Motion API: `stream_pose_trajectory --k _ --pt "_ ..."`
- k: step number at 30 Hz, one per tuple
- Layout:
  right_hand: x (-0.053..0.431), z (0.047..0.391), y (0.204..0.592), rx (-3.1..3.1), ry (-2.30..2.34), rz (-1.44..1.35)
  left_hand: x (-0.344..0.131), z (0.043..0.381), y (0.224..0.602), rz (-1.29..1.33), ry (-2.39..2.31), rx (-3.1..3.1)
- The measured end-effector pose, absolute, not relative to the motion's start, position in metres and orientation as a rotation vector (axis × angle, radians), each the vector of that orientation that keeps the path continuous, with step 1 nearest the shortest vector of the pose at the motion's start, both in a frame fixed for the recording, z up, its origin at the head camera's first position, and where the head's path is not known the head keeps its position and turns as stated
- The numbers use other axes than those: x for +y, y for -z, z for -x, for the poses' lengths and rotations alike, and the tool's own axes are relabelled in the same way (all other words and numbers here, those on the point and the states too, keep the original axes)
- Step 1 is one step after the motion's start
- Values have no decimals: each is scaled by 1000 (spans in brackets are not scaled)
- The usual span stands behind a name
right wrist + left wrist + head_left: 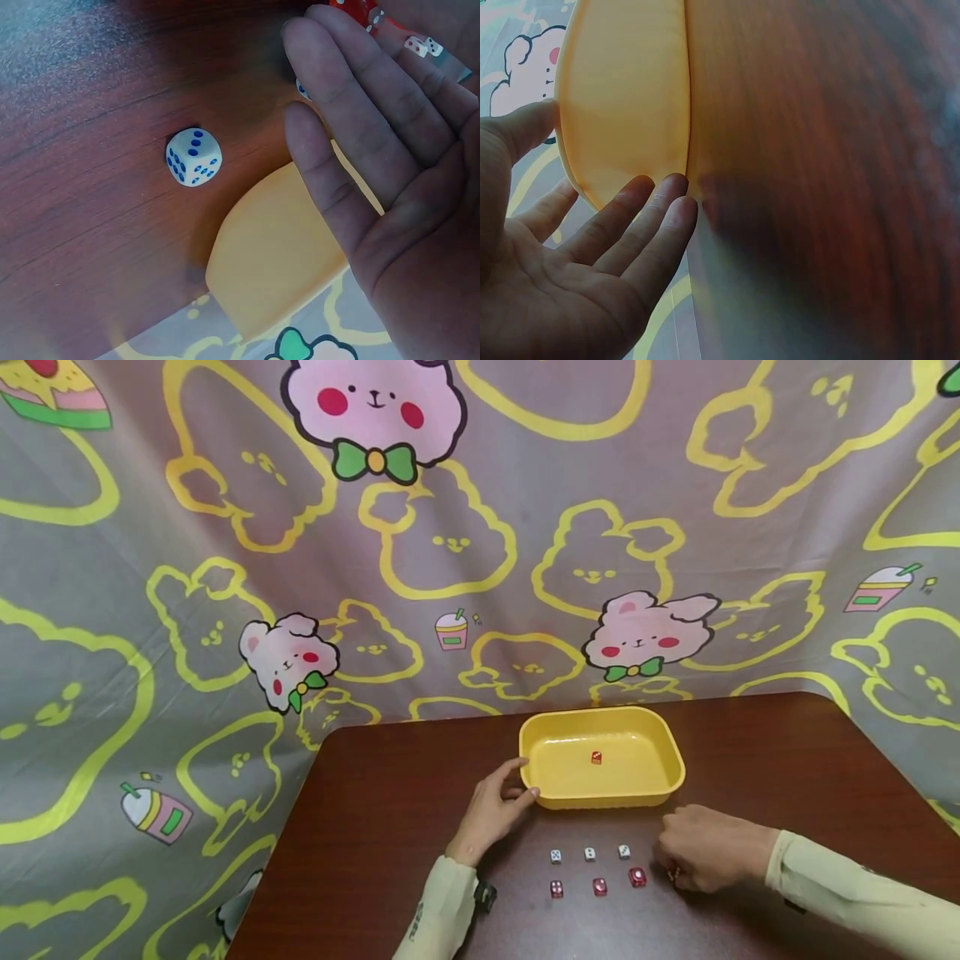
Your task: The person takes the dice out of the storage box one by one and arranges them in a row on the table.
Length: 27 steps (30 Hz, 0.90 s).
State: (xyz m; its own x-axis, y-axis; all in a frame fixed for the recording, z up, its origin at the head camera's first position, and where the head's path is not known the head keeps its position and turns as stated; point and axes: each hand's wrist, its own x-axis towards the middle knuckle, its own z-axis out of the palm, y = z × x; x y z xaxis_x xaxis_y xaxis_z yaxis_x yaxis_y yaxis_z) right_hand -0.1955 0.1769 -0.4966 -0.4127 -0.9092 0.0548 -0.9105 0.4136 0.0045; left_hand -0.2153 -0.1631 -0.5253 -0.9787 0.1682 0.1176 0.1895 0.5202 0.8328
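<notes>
My left hand (491,806) rests at the left end of a yellow tray (532,791), thumb and fingertips on its rim; fingers (634,214) are spread in the left wrist view. Right of the tray's near corner, my right hand (708,847) is low over the table. A red die (356,11) shows at its fingertips, pinched and partly hidden. To its left are two rows: three white dice, the nearest (624,852) to the hand showing three, and three red dice, the closest (637,877) beside the fingers.
One red die (596,757) lies inside the tray. The brown tabletop (390,827) ends at a patterned cloth (465,568), which hangs behind and at the sides.
</notes>
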Motion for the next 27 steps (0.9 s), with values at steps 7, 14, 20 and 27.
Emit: stream_pose_trajectory --k 7,14,20,27 --pt "179 197 500 -2570 -22 -1657 -162 215 523 305 1483 -2735" --pt "179 198 501 -2542 7 -1661 -162 215 522 299 1504 -2730" --pt "178 197 502 -2540 1 -1657 -162 215 523 305 1502 -2726" --pt "177 196 497 -2584 11 -1641 -163 214 523 296 1500 -2735"
